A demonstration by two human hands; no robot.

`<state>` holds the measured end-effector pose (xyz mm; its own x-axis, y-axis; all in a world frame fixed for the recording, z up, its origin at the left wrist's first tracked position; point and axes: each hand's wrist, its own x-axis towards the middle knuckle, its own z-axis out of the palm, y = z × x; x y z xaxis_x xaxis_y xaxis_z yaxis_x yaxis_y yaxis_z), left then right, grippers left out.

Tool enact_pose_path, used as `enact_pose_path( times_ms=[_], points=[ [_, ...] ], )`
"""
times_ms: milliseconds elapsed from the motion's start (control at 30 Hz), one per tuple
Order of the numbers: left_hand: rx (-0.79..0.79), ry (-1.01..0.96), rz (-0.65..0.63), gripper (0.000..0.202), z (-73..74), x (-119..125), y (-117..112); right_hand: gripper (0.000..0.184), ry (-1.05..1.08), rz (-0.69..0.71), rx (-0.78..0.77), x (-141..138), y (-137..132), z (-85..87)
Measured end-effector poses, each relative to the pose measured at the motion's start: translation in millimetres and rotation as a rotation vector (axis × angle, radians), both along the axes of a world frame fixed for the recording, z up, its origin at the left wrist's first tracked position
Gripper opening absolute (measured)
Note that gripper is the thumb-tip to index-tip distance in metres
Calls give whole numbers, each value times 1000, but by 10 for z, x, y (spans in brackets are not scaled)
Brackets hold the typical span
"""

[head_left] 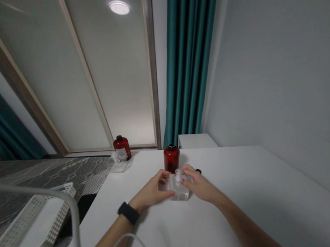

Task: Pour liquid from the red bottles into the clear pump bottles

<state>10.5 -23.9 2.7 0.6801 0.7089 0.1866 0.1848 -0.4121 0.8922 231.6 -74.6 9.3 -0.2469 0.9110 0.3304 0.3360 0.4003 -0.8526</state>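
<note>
Head cam: clear squarish bottle (178,188) sits toward the far edge of the smooth white table (254,192). Left hand (153,191) is clamped on its side, steadying it I guess, and right hand (198,184) fingertips are pinched round the little top. Glossy round dark red bottle (171,158) stands just behind.

A room in a home: teal curtains (192,54) hang at the far window (99,75), a round ceiling light (119,7) reflected in it, patterned carpet (37,178) left of a white table (254,192).

White table (254,192), teal curtain (195,54), frosted window (63,80) with round light (119,7), pale grey wall (292,64).
</note>
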Motion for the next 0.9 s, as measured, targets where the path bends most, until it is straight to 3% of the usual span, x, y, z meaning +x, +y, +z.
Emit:
enact_pose_path(
  times_ms=[500, 700, 900],
  points=[
    [110, 27, 24, 51, -2, 29, -37, 13, -14, -83, 32, -56, -15, -48],
    [129, 33, 39, 79, -61, 53, -45, 11, -28, -88, 9, -73, -18, -28],
    [169, 83, 48, 65, 69, -65, 24, 25, -23, -102, 44, -101, -29, -77]
  ],
)
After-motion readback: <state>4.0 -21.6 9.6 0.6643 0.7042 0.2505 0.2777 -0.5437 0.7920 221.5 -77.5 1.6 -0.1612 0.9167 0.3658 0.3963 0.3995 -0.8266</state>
